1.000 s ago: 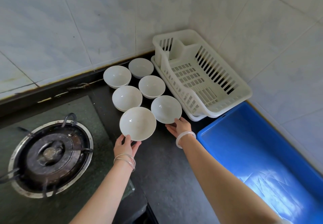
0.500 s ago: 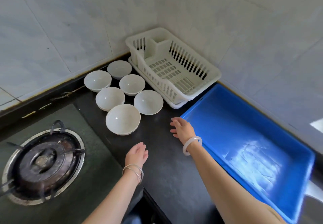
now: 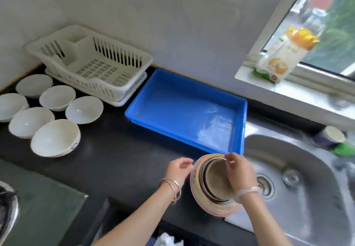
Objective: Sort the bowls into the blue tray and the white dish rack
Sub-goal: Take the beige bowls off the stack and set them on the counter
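Several white bowls (image 3: 55, 137) sit in a cluster on the black counter at the left. Behind them stands the white dish rack (image 3: 92, 63), with nothing in it. The blue tray (image 3: 188, 109) lies to its right, also holding nothing. At the counter's front edge, beside the sink, stands a stack of nested bowls (image 3: 215, 184) with pale coloured outer rims and metal inner ones. My right hand (image 3: 238, 170) grips the far rim of the stack from above. My left hand (image 3: 177, 170) touches the stack's left side, fingers curled.
A steel sink (image 3: 299, 184) fills the right side. A printed bag (image 3: 284, 53) stands on the window sill. A cup (image 3: 330, 136) sits behind the sink. A gas burner (image 3: 5, 205) is at the far left edge.
My view has swung right, from the white bowls to the sink. Both hands left the white bowls and now hold a stack of nested bowls near the sink.
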